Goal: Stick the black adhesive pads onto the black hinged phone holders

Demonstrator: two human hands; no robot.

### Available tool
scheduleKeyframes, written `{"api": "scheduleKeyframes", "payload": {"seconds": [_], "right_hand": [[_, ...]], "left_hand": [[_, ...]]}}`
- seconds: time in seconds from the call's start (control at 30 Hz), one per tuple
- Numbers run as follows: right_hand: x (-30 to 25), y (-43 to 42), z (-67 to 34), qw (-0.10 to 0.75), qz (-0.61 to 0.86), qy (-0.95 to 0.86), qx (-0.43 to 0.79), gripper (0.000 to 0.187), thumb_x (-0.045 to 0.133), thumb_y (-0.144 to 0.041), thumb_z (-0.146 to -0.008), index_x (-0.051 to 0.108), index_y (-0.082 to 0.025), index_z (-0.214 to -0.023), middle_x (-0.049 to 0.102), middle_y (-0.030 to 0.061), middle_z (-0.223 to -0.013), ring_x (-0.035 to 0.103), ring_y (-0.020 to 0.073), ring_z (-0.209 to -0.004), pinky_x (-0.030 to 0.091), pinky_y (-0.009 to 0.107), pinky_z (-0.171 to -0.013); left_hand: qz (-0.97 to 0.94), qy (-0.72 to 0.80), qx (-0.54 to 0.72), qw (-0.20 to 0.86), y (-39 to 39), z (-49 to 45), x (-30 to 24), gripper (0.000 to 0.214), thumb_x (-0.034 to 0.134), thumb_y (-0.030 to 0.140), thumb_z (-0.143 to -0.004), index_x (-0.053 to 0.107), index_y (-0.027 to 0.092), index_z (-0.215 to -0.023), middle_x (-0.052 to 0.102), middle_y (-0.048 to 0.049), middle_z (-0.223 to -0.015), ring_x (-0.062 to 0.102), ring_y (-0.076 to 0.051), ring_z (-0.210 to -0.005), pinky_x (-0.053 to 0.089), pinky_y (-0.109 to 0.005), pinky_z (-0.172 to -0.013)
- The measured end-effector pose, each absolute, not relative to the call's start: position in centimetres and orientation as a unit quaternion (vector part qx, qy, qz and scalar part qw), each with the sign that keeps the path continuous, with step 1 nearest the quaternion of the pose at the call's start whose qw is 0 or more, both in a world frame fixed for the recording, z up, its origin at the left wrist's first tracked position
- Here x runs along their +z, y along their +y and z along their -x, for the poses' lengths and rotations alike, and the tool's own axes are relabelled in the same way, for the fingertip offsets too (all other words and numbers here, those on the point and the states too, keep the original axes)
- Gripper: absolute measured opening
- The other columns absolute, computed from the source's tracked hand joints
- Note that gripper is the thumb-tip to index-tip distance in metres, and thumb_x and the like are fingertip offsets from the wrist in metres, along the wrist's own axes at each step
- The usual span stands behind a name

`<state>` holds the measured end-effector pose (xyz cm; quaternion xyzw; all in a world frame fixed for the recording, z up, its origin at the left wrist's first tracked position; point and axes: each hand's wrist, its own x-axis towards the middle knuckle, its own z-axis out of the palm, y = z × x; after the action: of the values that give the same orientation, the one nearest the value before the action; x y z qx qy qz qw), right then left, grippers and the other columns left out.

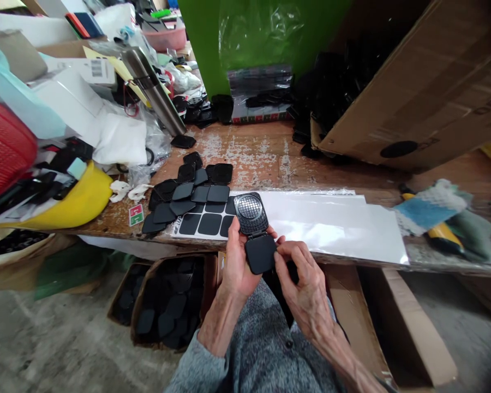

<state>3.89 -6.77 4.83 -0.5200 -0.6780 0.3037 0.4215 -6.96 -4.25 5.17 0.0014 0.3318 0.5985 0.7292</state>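
"Well, where is the piece being handled?"

"A black hinged case (251,214) with a mesh grille is held at lower centre of the frame, just over the bench edge."

"And the grip?"

"It is clamped from below by the left hand (237,262), and its square flap is pinched by the fingertips of the right hand (300,289)."

"What is laid nearby?"

"Black rounded pads (200,194) are heaped left of centre, beside a white sheet (323,226) on the wooden bench (262,155); more are held in a cardboard box (155,267) below."

In the grip: hinged black plastic case (261,252), matt and smooth, with glossy silver mesh grille (247,207). Just beyond: matt black pads (218,194) on glossy white sheet (319,229); farther off, rough, worn wooden bench top (249,158).
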Motion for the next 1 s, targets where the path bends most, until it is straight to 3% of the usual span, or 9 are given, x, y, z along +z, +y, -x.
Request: {"api": "scheduleKeyframes", "payload": {"seconds": [0.2,0.6,1.0], "right_hand": [[4.1,-6.76,-4.23,0.428,0.531,-0.655,0.326,0.006,0.048,-0.015,-0.083,0.05,-0.021,-0.082,0.051,0.0029,-0.086,0.054,0.0153,-0.087,0.044,0.029,-0.078],[4.57,-6.61,-4.08,0.425,0.528,-0.645,0.353,0.007,0.048,-0.015,-0.083,0.049,-0.02,-0.078,0.049,0.0002,-0.079,0.051,0.0122,-0.076,0.042,0.026,-0.07],[4.17,-7.39,-3.6,0.414,0.517,-0.704,0.257,0.02,0.044,-0.011,-0.085,0.051,-0.018,-0.103,0.052,0.0071,-0.098,0.053,0.0142,-0.091,0.047,0.026,-0.08]], "left_hand": [[-0.016,0.326,0.591,0.738,-4.15,6.85,4.92,0.047,0.037,0.053,-0.083,0.063,0.013,-0.083,0.064,-0.0077,-0.074,0.062,-0.021,-0.077,0.049,-0.038,-0.077],[-0.032,0.315,0.611,0.725,-4.15,6.73,5.53,0.049,0.035,0.053,-0.084,0.061,0.013,-0.076,0.061,-0.0061,-0.071,0.06,-0.02,-0.074,0.048,-0.035,-0.076],[-0.035,0.331,0.617,0.713,-4.29,7.14,5.5,0.05,0.037,0.054,-0.083,0.062,0.012,-0.079,0.063,-0.0073,-0.074,0.061,-0.021,-0.076,0.047,-0.038,-0.078]]}}
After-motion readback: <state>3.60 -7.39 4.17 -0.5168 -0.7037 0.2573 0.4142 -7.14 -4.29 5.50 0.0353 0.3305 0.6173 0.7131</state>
